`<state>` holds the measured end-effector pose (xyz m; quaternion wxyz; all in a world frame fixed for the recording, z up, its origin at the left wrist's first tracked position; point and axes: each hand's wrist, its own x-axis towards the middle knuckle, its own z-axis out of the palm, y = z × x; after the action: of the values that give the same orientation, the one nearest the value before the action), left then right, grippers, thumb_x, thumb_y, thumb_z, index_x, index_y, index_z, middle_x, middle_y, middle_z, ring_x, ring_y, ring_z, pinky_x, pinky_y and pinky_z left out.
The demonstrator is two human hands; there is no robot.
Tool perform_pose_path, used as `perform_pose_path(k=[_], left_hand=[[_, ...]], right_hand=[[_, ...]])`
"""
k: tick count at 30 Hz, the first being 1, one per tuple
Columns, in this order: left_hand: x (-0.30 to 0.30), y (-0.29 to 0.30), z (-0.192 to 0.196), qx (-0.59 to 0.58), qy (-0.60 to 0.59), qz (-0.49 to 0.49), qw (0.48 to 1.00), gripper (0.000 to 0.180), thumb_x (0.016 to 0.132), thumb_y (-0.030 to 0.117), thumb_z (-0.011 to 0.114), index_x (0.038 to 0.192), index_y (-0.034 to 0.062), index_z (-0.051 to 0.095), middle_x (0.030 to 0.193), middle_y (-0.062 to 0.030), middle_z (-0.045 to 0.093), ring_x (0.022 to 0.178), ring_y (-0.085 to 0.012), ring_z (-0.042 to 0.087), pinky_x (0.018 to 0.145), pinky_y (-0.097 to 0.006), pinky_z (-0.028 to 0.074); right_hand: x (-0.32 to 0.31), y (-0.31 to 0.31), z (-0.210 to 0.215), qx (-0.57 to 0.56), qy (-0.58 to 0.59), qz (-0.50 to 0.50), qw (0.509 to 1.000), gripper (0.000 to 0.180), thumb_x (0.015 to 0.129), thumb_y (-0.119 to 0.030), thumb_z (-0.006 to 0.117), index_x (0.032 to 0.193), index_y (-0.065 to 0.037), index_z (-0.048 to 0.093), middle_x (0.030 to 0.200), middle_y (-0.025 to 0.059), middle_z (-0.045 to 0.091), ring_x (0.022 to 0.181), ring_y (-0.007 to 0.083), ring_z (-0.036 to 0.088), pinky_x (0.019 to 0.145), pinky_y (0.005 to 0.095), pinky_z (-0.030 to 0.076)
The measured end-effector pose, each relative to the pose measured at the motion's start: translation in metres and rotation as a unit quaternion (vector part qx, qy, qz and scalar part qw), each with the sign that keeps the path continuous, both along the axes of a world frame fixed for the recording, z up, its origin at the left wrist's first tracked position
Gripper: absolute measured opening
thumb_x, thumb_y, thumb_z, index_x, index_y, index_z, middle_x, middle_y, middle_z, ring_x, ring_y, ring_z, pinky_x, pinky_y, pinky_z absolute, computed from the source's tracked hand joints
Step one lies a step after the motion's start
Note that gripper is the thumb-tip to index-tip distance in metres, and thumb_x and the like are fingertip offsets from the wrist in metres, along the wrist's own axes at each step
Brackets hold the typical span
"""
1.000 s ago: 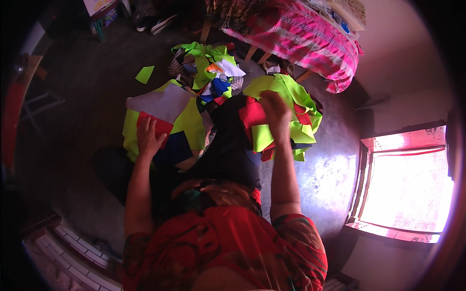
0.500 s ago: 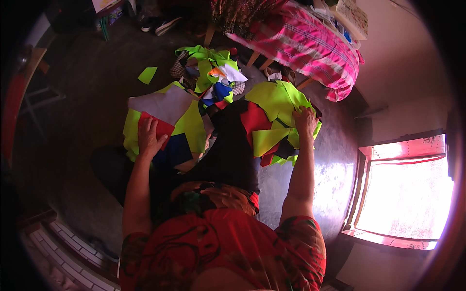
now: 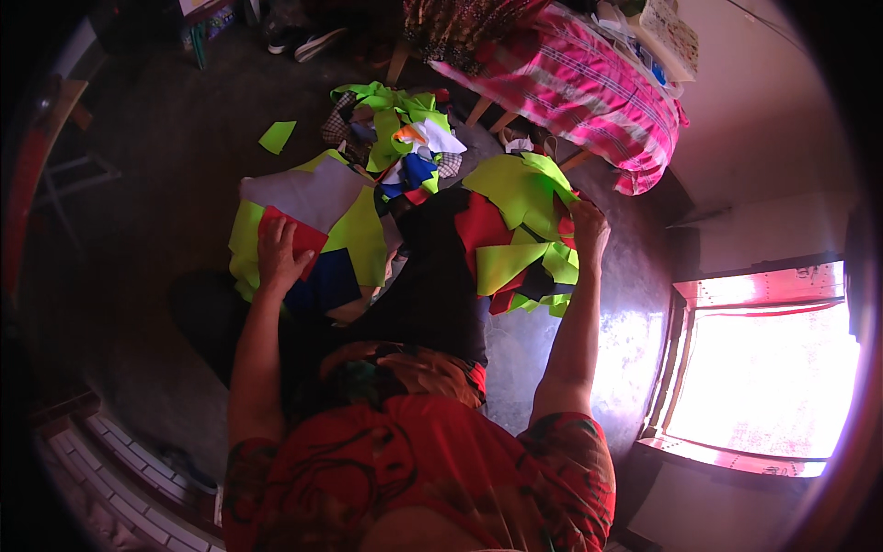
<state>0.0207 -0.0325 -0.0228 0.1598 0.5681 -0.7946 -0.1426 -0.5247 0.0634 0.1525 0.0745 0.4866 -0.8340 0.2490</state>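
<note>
I see my left hand (image 3: 276,253) lying flat, fingers spread, on a red piece (image 3: 299,237) that sits on a stack of lime (image 3: 354,241), grey (image 3: 308,191) and navy (image 3: 322,285) sheets on the floor (image 3: 166,166). It presses down and grips nothing. My right hand (image 3: 589,230) rests on the far edge of the right pile (image 3: 524,230), a heap of lime and red pieces; the fingers curl over the cloth there, but I cannot tell whether they actually pinch a piece. Between the two heaps runs a black cloth (image 3: 432,276) over my legs, keeping them apart. Beyond both lies a jumble of scraps (image 3: 405,138) in lime, white, blue and orange, and a single lime offcut (image 3: 276,136) lies alone to the left. A pink striped cloth (image 3: 570,92) hangs over furniture just behind the right pile. A bright window (image 3: 763,368) glares at the right, washing out the floor beside my right arm.
</note>
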Motion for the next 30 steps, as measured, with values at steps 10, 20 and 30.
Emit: perform_pose_path(k=[10, 20, 30], left_hand=[[0.005, -0.001, 0.001, 0.011, -0.002, 0.004, 1.0, 0.069, 0.075, 0.035, 0.075, 0.131, 0.006, 0.047, 0.143, -0.0139, 0.035, 0.135, -0.0317, 0.03, 0.111, -0.048, 0.024], [0.002, 0.002, 0.008, 0.012, 0.002, 0.017, 1.0, 0.07, 0.072, 0.041, 0.073, 0.129, 0.0065, 0.048, 0.142, -0.014, 0.036, 0.136, -0.0289, 0.029, 0.11, -0.044, 0.023], [0.001, 0.005, 0.007, -0.011, 0.034, 0.033, 0.999, 0.068, 0.072, 0.037, 0.073, 0.128, 0.0081, 0.048, 0.141, -0.0121, 0.037, 0.134, -0.0278, 0.032, 0.109, -0.043, 0.026]], right_hand=[[0.076, -0.025, 0.083, -0.238, -0.519, 0.18, 0.801, 0.024, 0.095, -0.028, 0.054, 0.098, -0.005, 0.06, 0.087, 0.0045, 0.063, 0.074, 0.0128, 0.063, 0.06, 0.0257, 0.055], [0.227, -0.079, 0.026, 0.059, -0.667, 0.283, 0.687, 0.026, 0.093, -0.02, 0.052, 0.113, -0.004, 0.056, 0.095, 0.006, 0.064, 0.082, 0.0146, 0.064, 0.066, 0.0283, 0.057], [0.326, -0.102, -0.083, 0.179, -0.664, 0.241, 0.685, 0.03, 0.086, -0.012, 0.056, 0.114, -0.001, 0.057, 0.093, 0.0049, 0.063, 0.076, 0.0129, 0.063, 0.063, 0.0265, 0.052]])
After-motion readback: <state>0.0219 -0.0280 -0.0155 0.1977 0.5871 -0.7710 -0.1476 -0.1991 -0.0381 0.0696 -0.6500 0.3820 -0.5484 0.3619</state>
